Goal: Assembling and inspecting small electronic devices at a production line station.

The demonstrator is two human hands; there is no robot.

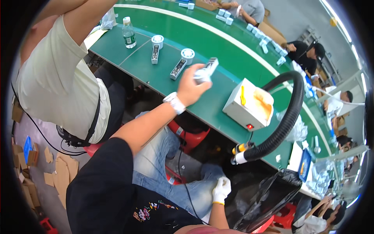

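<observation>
My bare left hand (192, 85), with a white watch on the wrist, reaches over the near edge of the green table. Its fingers are closed around a white-and-grey device (210, 67) with a rounded head and a rectangular arm. Two similar devices lie to its left: one (178, 69) close by, another (155, 54) farther off, each with a round white head and a dark-faced bar. Down by my right knee, my right hand (222, 190) wears a white knit glove. Its fingers are curled closed, and whatever might be in them is hidden.
A white box-shaped machine (243, 105) with a lit red switch stands right of my left hand. A black corrugated hose (298, 105) arches beside it. A water bottle (129, 34) stands at the left, near another person's raised arm (83, 19). Black plastic (269, 195) hangs at right.
</observation>
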